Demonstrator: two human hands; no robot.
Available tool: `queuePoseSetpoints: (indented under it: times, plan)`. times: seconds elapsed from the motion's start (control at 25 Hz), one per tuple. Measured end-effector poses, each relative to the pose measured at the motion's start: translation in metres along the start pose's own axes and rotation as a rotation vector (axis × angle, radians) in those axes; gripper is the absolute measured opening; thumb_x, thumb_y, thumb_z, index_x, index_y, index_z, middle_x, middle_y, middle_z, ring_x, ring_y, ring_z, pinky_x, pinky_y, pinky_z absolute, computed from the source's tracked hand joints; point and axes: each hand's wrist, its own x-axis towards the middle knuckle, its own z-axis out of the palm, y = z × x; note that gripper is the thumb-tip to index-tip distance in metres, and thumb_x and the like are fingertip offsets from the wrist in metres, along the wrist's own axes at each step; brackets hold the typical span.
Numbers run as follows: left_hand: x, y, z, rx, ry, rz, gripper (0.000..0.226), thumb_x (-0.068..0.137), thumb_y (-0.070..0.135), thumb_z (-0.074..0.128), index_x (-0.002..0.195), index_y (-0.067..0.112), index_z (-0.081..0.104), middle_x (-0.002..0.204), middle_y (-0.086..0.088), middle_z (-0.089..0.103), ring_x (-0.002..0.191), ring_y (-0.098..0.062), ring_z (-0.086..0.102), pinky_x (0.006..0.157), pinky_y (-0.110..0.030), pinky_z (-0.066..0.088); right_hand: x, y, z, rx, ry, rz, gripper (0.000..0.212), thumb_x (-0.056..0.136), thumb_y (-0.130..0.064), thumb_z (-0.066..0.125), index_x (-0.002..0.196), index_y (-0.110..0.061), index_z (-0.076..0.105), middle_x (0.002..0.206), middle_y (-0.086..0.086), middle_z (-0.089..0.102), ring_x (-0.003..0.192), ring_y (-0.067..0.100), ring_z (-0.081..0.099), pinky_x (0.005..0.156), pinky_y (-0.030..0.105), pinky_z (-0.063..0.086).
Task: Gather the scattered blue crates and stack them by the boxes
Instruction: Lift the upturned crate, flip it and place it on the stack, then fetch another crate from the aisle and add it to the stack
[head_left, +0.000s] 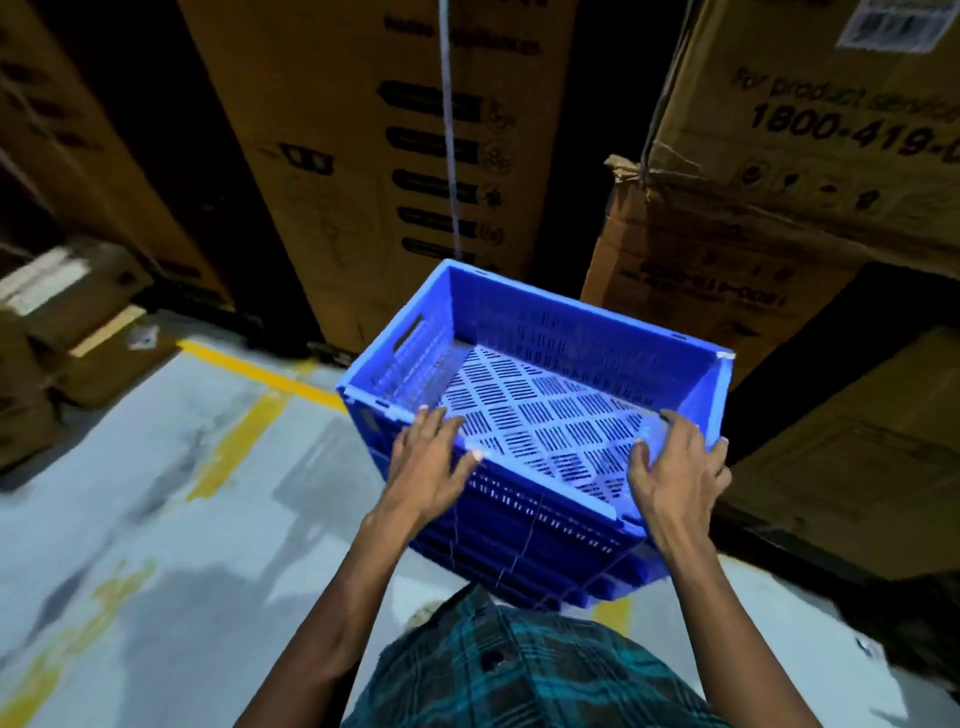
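A blue slotted plastic crate (540, 332) sits on top of a stack of more blue crates (519, 540), right in front of tall cardboard boxes (374, 156). The top crate is empty, and its perforated floor shows. My left hand (428, 462) rests on the near rim at its left corner, fingers spread over the edge. My right hand (675, 473) is on the near right corner, with fingers curled over the rim. Both hands touch the top crate; whether they grip it firmly I cannot tell.
Large cardboard boxes (800, 171) stand stacked at the right, close to the crate stack. Smaller flattened cartons (67, 322) lie at the left. The grey concrete floor (156, 493) carries yellow painted lines (244, 431). A white strap (449, 130) hangs down the middle box.
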Motion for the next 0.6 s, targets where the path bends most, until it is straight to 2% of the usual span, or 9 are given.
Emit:
queuePoseSetpoints:
  times: [0.04,0.12,0.16,0.24,0.28,0.36,0.48,0.6]
  plan:
    - [-0.016,0.004,0.002,-0.085,-0.006,-0.008,0.067,0.093,0.058,0.042,0.149,0.022,0.038,0.163,-0.004,0.025,0.153,-0.023,0.014,0.116,-0.051,0.027,-0.010,-0.004,0.001,0.004,-0.038,-0.024,0.045,0.088,-0.030,0.057,0.132,-0.023,0.049,0.139,0.008,0.053,0.141,0.047,0.025,0.107,0.064,0.022]
    - [-0.049,0.005,0.000,-0.185,-0.028,-0.035,0.067,0.093,0.053,0.049,0.151,0.021,0.036,0.163,-0.003,0.026,0.151,-0.019,0.021,0.117,-0.044,0.032,-0.031,-0.015,0.004,0.117,-0.109,-0.155,0.037,0.088,-0.031,0.054,0.125,-0.024,0.055,0.133,0.005,0.058,0.143,0.038,0.030,0.109,0.062,0.020]
    - [-0.069,0.003,0.000,-0.223,-0.039,-0.077,0.065,0.094,0.050,0.051,0.150,0.020,0.037,0.160,-0.004,0.032,0.148,-0.020,0.030,0.115,-0.040,0.034,-0.043,-0.023,0.004,0.233,-0.160,-0.267,0.032,0.088,-0.030,0.052,0.119,-0.025,0.059,0.126,0.003,0.063,0.137,0.034,0.041,0.109,0.058,0.026]
    - [-0.117,-0.010,-0.002,-0.274,-0.075,-0.209,0.059,0.096,0.045,0.055,0.146,0.018,0.044,0.148,-0.007,0.050,0.136,-0.023,0.048,0.108,-0.033,0.040,-0.071,-0.044,0.007,0.483,-0.282,-0.490,0.024,0.089,-0.027,0.053,0.109,-0.025,0.065,0.111,-0.002,0.070,0.110,0.027,0.063,0.099,0.052,0.044]
    - [-0.143,-0.021,-0.003,-0.294,-0.093,-0.277,0.056,0.096,0.044,0.057,0.144,0.017,0.047,0.142,-0.008,0.056,0.130,-0.023,0.054,0.104,-0.030,0.042,-0.090,-0.058,0.011,0.536,-0.317,-0.580,0.020,0.089,-0.025,0.055,0.105,-0.025,0.067,0.105,-0.004,0.072,0.099,0.022,0.066,0.094,0.050,0.048]
    - [-0.194,-0.039,-0.012,-0.327,-0.076,-0.392,0.053,0.095,0.046,0.057,0.141,0.019,0.050,0.137,-0.006,0.061,0.123,-0.020,0.059,0.097,-0.025,0.045,-0.131,-0.088,0.016,0.596,-0.409,-0.659,0.017,0.091,-0.020,0.058,0.102,-0.023,0.071,0.099,-0.005,0.074,0.089,0.013,0.066,0.087,0.043,0.051]
    - [-0.277,-0.066,-0.027,-0.409,0.098,-0.607,0.051,0.096,0.045,0.056,0.141,0.022,0.050,0.133,-0.002,0.061,0.120,-0.016,0.059,0.085,-0.016,0.047,-0.190,-0.131,0.023,0.689,-0.697,-0.790,0.018,0.094,-0.014,0.058,0.104,-0.020,0.072,0.099,-0.007,0.074,0.089,0.004,0.066,0.080,0.031,0.054]
    - [-0.366,-0.093,-0.030,-0.513,0.292,-0.785,0.049,0.095,0.043,0.058,0.139,0.022,0.052,0.129,-0.002,0.064,0.117,-0.014,0.061,0.090,-0.025,0.047,-0.259,-0.165,0.025,0.658,-0.961,-1.065,0.019,0.096,-0.018,0.056,0.107,-0.023,0.071,0.097,-0.012,0.074,0.089,0.000,0.067,0.074,0.026,0.054]
